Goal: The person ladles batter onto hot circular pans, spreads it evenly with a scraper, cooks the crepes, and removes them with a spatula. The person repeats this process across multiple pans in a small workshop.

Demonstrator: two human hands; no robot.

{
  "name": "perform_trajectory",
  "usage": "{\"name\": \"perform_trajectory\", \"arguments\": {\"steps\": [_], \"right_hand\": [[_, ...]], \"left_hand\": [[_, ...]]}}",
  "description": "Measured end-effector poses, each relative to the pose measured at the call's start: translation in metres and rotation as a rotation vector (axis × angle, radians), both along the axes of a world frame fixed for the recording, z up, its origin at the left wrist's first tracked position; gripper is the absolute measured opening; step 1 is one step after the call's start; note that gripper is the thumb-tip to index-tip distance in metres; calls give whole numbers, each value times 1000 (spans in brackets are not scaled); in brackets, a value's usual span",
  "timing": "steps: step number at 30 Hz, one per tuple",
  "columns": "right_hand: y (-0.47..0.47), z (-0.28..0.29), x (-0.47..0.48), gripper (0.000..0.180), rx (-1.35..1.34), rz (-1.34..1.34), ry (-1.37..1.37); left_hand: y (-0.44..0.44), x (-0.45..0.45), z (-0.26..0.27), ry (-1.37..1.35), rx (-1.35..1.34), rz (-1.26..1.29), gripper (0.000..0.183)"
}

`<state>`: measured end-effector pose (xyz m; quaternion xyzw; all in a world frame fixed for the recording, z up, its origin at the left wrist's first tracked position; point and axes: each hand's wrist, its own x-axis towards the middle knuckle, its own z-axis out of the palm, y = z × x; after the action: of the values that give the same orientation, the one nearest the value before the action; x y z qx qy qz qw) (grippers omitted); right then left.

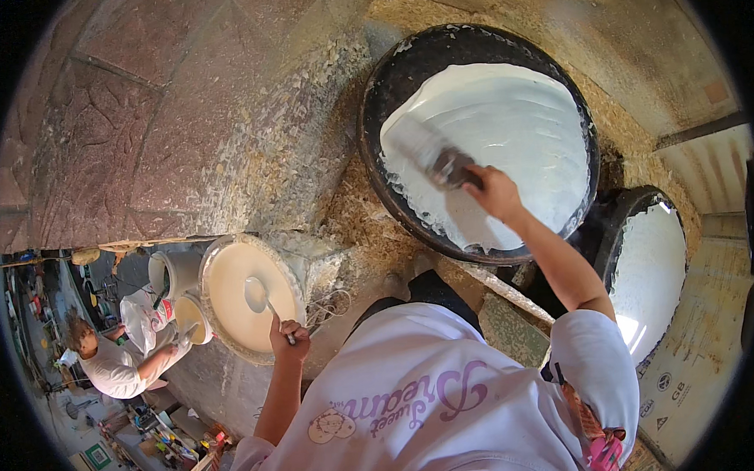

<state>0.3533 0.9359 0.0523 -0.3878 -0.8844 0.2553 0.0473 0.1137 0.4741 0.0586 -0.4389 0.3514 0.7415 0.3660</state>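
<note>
My right hand [497, 192] grips the dark handle of a wide flat scraper [418, 140], blurred by motion. Its blade lies against a thin layer of white batter [523, 131] coating a large round black pan [402, 79]. A band of dark pan shows past the batter's ragged edge. Off to the left, my left hand [290, 340] is closed around the handle of a metal ladle [256, 294]. The ladle's bowl sits over a wide tub [297, 294] of cream-coloured batter [232, 275], apparently at its surface.
At the right stands a second black pan [614, 243] with a white layer. A batter-splashed ledge [274, 158] runs left of the main pan. Beyond the tub are a bucket [182, 273], a smaller pail [191, 313] and a seated person [120, 369] reaching towards it.
</note>
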Motion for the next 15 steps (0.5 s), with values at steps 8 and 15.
{"name": "perform_trajectory", "arguments": {"steps": [8, 15], "right_hand": [[154, -28, 100, 42, 218, -552, -38], [176, -30, 92, 40, -569, -915, 420]], "left_hand": [[-1, -1, -4, -2, 27, 17, 40], [-9, 7, -12, 4, 40, 24, 41]]}}
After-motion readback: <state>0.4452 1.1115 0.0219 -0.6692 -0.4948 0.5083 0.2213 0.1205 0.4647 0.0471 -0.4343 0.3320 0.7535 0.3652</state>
